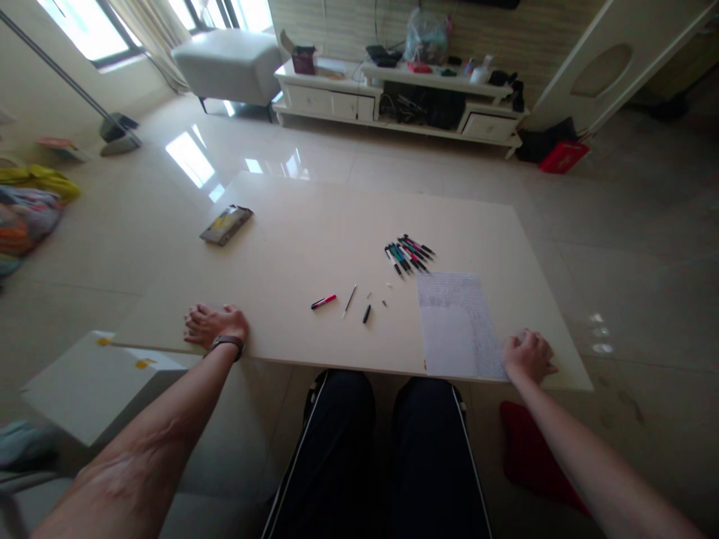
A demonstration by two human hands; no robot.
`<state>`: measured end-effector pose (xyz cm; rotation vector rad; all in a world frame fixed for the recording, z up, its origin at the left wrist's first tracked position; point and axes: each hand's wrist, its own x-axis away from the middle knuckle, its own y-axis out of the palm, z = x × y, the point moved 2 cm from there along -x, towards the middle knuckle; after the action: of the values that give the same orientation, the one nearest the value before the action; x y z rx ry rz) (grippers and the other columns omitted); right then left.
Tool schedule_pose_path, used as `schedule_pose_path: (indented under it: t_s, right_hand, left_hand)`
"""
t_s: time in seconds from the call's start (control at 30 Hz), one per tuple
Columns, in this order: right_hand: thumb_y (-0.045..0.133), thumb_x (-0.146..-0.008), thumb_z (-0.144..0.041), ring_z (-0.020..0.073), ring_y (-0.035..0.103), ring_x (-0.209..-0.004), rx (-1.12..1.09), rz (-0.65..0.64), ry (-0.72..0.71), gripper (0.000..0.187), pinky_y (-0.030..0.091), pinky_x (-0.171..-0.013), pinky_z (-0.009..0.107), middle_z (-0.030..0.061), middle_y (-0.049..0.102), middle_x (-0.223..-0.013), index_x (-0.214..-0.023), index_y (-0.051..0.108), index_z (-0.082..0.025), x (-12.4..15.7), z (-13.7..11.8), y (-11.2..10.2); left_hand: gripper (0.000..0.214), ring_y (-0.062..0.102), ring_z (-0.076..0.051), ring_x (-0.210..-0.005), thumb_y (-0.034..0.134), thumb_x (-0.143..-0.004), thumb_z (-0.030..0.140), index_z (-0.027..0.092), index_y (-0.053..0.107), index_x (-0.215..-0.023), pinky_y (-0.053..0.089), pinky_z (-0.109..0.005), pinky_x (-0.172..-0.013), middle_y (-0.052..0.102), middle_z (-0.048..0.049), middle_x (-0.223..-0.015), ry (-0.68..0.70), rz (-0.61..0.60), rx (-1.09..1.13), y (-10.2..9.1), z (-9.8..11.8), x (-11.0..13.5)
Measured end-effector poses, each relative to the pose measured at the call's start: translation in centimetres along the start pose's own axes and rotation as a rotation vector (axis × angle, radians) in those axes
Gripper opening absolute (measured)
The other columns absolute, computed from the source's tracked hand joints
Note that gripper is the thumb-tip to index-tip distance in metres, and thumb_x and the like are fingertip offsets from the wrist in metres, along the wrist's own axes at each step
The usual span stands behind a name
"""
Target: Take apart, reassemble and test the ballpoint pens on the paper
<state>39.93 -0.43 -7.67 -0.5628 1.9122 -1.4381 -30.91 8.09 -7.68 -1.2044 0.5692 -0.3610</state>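
My left hand [213, 326] rests on the white table [314, 224] by its near left edge, fingers apart and nothing held. My right hand [529, 355] leans on the tabletop at the lower right corner of a written-on sheet of paper [449, 337], its fingers loosely bent and apart. Between the hands lie pieces of a pen: a pink-red barrel [324, 302], a thin refill [349, 301], a short black piece [367, 314] and several tiny parts [384, 303]. Just beyond the paper, several pens [407, 256] with dark, teal and pink bodies lie in a group.
A flat packet [227, 224] lies at the table's far left. Under the left edge stands a white box-like piece [95, 382]. My legs [342, 449] are below the near edge, with a red object [528, 449] at right. A TV cabinet [331, 101] and grey ottoman [230, 67] stand beyond.
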Motion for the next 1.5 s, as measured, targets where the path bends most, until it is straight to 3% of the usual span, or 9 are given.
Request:
schedule_pose_path:
  t_s: [0.47,0.77,1.17,1.5]
  right_hand:
    - [0.042,-0.093,-0.037,0.0374,0.043,-0.131,0.002,0.011,-0.006,0.044,0.035,-0.098,0.067,0.0198,0.053,-0.140,-0.130,0.057,-0.019,0.08,-0.08,-0.17]
    - [0.042,-0.091,-0.037,0.0365,0.042,-0.132,-0.006,0.002,0.014,0.045,0.033,-0.100,0.068,0.0185,0.053,-0.142,-0.129,0.057,-0.020,0.02,-0.08,-0.14]
    - [0.043,-0.092,-0.037,0.0379,0.041,-0.133,-0.015,-0.013,0.024,0.045,0.032,-0.100,0.070,0.0199,0.053,-0.141,-0.131,0.056,-0.020,-0.02,-0.35,-0.42]
    - [0.047,-0.091,-0.036,0.0384,0.045,-0.131,-0.004,0.018,0.029,0.044,0.034,-0.100,0.070,0.0203,0.055,-0.140,-0.129,0.059,-0.019,-0.18,-0.22,-0.13]
  left_hand:
    - [0.060,0.037,-0.038,-0.142,0.041,-0.090,0.039,0.010,0.041,-0.142,0.031,-0.062,-0.111,0.044,-0.0258,-0.149,-0.019,-0.023,-0.014,-0.47,0.20,0.19]
    - [0.063,0.036,-0.037,-0.142,0.041,-0.090,0.039,0.004,0.039,-0.142,0.030,-0.062,-0.112,0.043,-0.0270,-0.149,-0.019,-0.015,-0.018,0.00,0.00,0.08]
    - [0.060,0.038,-0.036,-0.142,0.042,-0.089,0.039,0.009,0.043,-0.142,0.032,-0.059,-0.114,0.045,-0.0244,-0.149,-0.018,-0.010,-0.012,-0.58,0.31,0.32]
    - [0.059,0.039,-0.039,-0.141,0.044,-0.088,0.037,0.009,0.044,-0.141,0.033,-0.065,-0.111,0.046,-0.0255,-0.148,-0.015,0.012,0.003,-0.17,0.13,0.14]
